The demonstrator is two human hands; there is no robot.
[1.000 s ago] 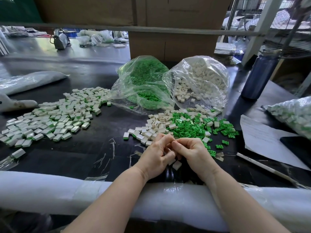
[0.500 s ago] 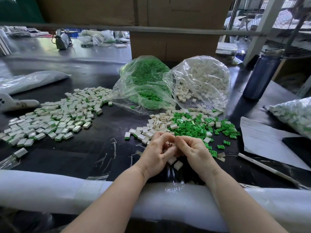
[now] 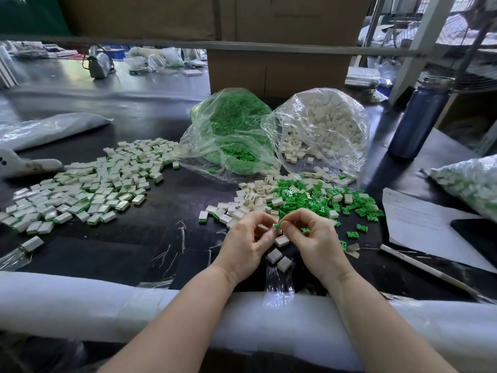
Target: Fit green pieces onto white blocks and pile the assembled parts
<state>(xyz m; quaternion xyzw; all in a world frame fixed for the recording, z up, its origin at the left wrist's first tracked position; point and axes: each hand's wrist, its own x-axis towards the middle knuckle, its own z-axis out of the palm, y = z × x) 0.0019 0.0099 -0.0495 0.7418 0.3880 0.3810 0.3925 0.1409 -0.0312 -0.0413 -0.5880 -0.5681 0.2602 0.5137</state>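
head view: the left hand (image 3: 248, 242) grips a white block (image 3: 265, 229) at centre. the right hand (image 3: 314, 238), at its 3 o'clock, pinches a green piece (image 3: 277, 226) against it. both parts look light, stiff and smooth, so they are best pinched by the edges. the assembled pile (image 3: 88, 189) lies at 9 o'clock.

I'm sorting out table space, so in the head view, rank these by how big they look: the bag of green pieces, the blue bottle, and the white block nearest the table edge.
1. bag of green pieces
2. blue bottle, clearly smaller, though it stands farther back
3. white block, by far the smallest
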